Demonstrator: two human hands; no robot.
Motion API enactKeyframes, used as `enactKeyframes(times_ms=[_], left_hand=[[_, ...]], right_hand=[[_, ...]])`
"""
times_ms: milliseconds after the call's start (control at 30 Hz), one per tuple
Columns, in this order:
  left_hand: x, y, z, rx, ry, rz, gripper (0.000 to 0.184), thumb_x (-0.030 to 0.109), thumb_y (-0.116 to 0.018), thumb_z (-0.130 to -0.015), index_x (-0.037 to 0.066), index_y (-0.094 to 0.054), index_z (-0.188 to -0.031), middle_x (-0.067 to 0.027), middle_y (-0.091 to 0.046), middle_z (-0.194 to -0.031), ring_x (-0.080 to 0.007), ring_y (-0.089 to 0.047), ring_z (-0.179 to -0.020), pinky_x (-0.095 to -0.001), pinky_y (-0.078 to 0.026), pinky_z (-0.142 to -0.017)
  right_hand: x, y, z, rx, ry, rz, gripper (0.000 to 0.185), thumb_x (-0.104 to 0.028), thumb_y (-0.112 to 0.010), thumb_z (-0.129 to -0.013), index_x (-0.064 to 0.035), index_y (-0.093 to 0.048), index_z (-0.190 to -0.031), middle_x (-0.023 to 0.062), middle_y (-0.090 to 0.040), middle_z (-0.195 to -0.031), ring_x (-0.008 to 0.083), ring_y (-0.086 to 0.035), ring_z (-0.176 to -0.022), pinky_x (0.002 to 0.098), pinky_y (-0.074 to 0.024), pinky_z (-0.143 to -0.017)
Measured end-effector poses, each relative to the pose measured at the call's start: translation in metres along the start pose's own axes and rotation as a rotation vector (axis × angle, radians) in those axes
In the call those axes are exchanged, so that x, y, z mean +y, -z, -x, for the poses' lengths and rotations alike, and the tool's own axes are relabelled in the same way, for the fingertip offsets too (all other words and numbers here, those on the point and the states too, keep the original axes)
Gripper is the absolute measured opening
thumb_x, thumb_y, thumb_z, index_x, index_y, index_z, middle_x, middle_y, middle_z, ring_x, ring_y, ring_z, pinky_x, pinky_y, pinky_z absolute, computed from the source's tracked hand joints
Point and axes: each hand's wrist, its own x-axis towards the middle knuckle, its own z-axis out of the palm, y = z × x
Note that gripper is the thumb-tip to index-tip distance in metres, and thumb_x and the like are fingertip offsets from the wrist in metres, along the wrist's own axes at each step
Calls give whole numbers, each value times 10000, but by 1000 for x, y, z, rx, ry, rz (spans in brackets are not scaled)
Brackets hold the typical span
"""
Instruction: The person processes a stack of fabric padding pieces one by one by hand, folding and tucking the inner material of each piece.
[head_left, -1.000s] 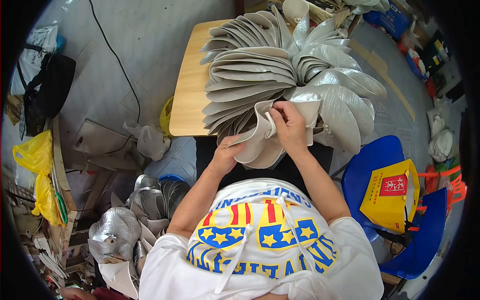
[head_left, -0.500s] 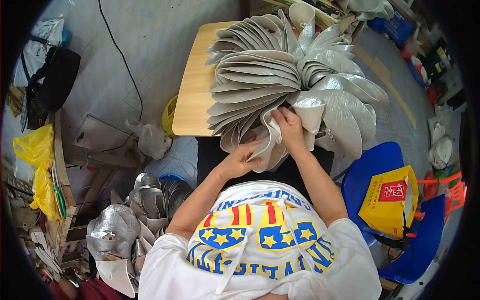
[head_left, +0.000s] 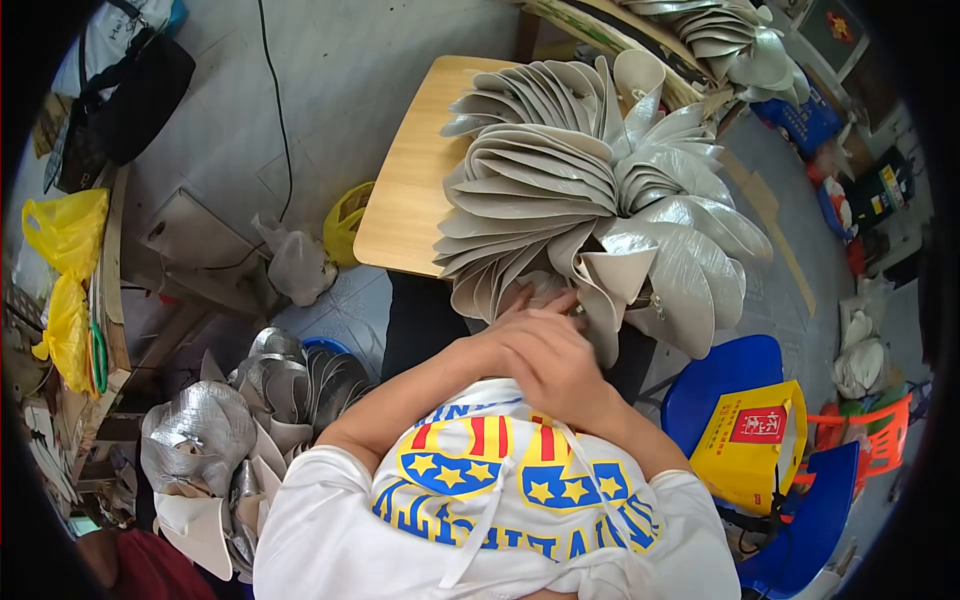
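A large fan of curved grey sheets point(head_left: 530, 190) with shiny silver faces spreads across the work surface and hangs over its near edge. My left hand point(head_left: 515, 325) reaches to this near edge, its fingers around a pale part of a sheet, partly hidden among the layers. Crossing over it, my right hand point(head_left: 560, 360) lies against the back of my left hand and wrist. Blur and overlap hide the right fingers. Just beyond both hands, a folded sheet point(head_left: 615, 275) stands out from the fan with its pointed corner toward me.
A pale wooden board point(head_left: 405, 215) lies under the fan. More silver-faced pieces point(head_left: 200, 430) are heaped at lower left. At right, a yellow bag point(head_left: 750, 450) rests on a blue chair point(head_left: 720, 380). Another sheet stack point(head_left: 735, 45) sits at upper right. A yellow basket point(head_left: 345, 225) stands beside the board.
My right hand has left the folded sheet and come down toward me over my left hand. The left hand has shifted up and right. The view has tilted slightly.
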Motion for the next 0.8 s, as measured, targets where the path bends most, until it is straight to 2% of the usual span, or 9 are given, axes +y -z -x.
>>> enactKeyframes(times_ms=[100, 167, 200, 300, 467, 567, 633, 700, 800], left_hand=[[-6, -6, 7, 188, -34, 97, 548, 321, -641, -763, 117, -491, -1250, -190, -397, -1344, -351, -382, -1235, -533, -266, -1021], [-8, 2, 10, 116, 70, 223, 502, 250, -662, -737, 69, -532, -1187, -184, -489, -1256, -356, -456, -1163, -498, -342, -975], [-13, -1, 11, 200, -5, 51, 428, 192, -663, -740, 57, -552, -1131, -173, -535, -1159, -359, -513, -1050, -445, -400, -898], [-26, -9, 11, 398, 44, -119, 381, 198, -632, -779, 43, -550, -1117, -165, -560, -1079, -355, -513, -1044, -454, -396, -897], [-48, -10, -3, 448, 223, -391, 293, 286, -619, -766, 75, -586, -966, -84, -574, -980, -250, -550, -929, -375, -433, -777], [-60, 9, -6, 408, 268, -500, 248, 320, -612, -773, 114, -612, -912, -52, -579, -929, -221, -571, -858, -373, -445, -727], [-85, 26, 1, 455, 204, -622, 190, 329, -608, -785, 139, -601, -794, -18, -569, -809, -206, -587, -683, -342, -471, -603], [-105, 53, 9, 421, 107, -637, 165, 302, -608, -786, 139, -582, -773, -9, -560, -790, -206, -582, -647, -351, -477, -596], [-121, 92, 14, 250, 19, -693, 133, 257, -604, -781, 128, -572, -779, -17, -552, -798, -206, -582, -708, -356, -481, -645]], right_hand=[[34, -34, -7, -212, -212, 195, 237, -131, -576, -805, 3, -596, -1000, 195, -611, -953, 337, -601, -848, 431, -485, -769], [57, -40, -7, -234, -410, 237, 248, -181, -565, -837, -18, -595, -1021, 199, -611, -975, 360, -588, -893, 442, -461, -796], [66, -40, -6, -246, -509, 255, 255, -206, -559, -852, -29, -595, -1032, 200, -612, -987, 372, -582, -915, 447, -448, -810], [82, -30, 1, -226, -717, 175, 297, -249, -508, -896, -19, -566, -1076, 214, -603, -1012, 398, -559, -950, 459, -431, -833], [104, -31, 18, -244, -409, 376, 384, -322, -485, -913, -25, -522, -1156, 243, -571, -1076, 399, -549, -1004, 444, -454, -838], [105, -16, 25, -120, 141, 1033, 417, -369, -523, -889, -20, -539, -1116, 210, -588, -1015, 344, -581, -960, 413, -469, -827], [97, -2, 21, -274, 193, 1347, 453, -396, -573, -839, 0, -550, -1058, 177, -591, -946, 312, -595, -904, 415, -474, -812], [101, 5, 28, -356, -36, 1204, 454, -384, -592, -817, 18, -549, -1024, 180, -585, -937, 326, -594, -881, 434, -479, -792], [123, 18, 35, -403, 17, 1287, 368, -266, -547, -822, 32, -537, -1039, 207, -567, -1005, 362, -588, -933, 474, -491, -809]])
